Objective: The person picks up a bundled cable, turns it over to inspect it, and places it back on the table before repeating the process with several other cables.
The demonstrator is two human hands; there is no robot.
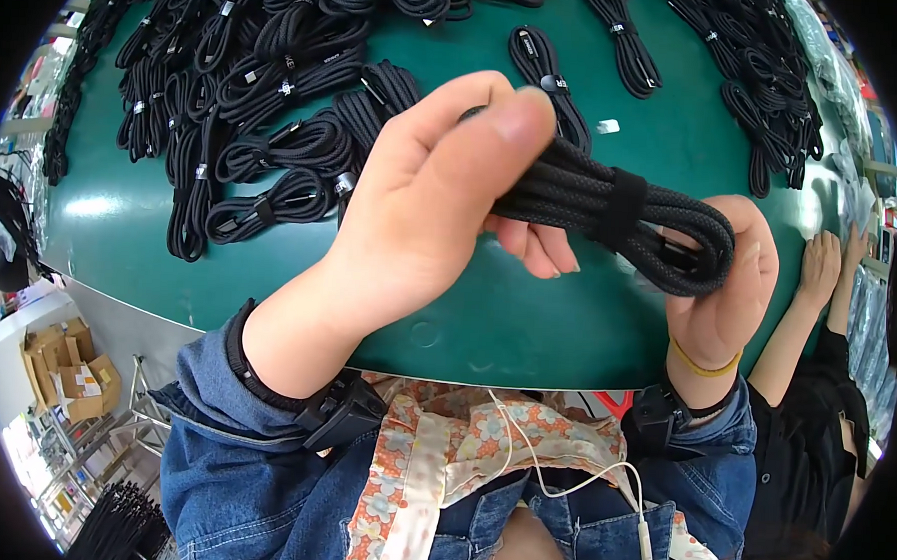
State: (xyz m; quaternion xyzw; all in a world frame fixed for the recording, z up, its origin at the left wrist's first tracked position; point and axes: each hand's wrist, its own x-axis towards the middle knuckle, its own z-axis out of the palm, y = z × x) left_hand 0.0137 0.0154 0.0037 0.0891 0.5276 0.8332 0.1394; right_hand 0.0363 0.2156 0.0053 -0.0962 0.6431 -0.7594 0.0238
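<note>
We hold a coiled black cable (612, 202) over the green table (567, 315). Our left hand (427, 194) pinches one end; our right hand (724, 282) cups the other

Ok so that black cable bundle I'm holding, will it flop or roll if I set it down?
The cable bundle probably holds its shape: a black strap binds its middle, and it spans from the left hand to the right hand without sagging. Its looped ends may flex slightly. Being long and flattish, it seems unlikely to roll.

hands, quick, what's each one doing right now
Left hand: closed on one end of the coiled black cable bundle.
Right hand: closed around the bundle's other end.
</note>
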